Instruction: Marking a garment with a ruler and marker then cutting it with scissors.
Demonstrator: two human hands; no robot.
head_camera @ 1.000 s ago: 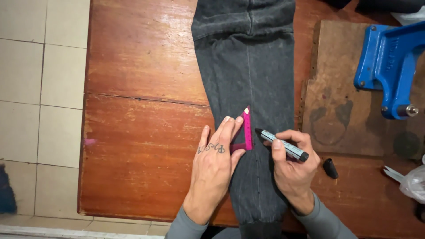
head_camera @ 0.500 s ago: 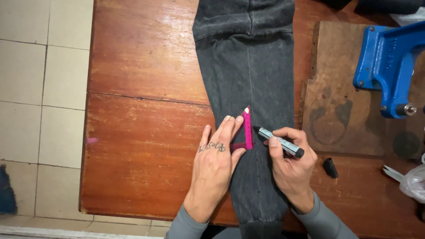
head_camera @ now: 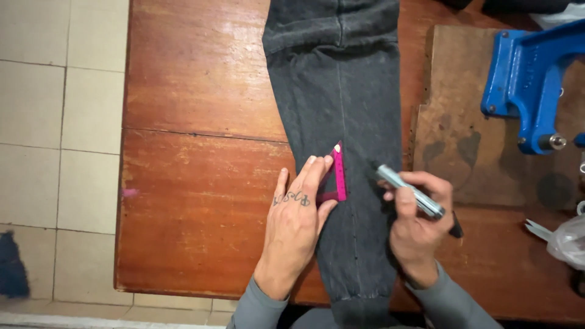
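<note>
A dark grey trouser leg (head_camera: 341, 103) lies lengthwise on the reddish wooden table (head_camera: 195, 122). My left hand (head_camera: 298, 213) presses a small pink set square (head_camera: 339, 173) flat on the fabric, fingers spread over it. My right hand (head_camera: 420, 222) grips a silver marker (head_camera: 405, 190), its dark tip pointing up-left just above the cloth, a little to the right of the set square. The marker's black cap (head_camera: 456, 228) lies on the table by my right hand.
A blue hand press (head_camera: 527, 79) stands on a worn brown board (head_camera: 469, 152) at the right. A crumpled clear plastic bag (head_camera: 570, 240) lies near the right edge. Pale floor tiles (head_camera: 55, 122) run along the table's left side.
My right hand has pulled the marker to the right, away from the set square's edge. My left hand and the set square stayed in place.
</note>
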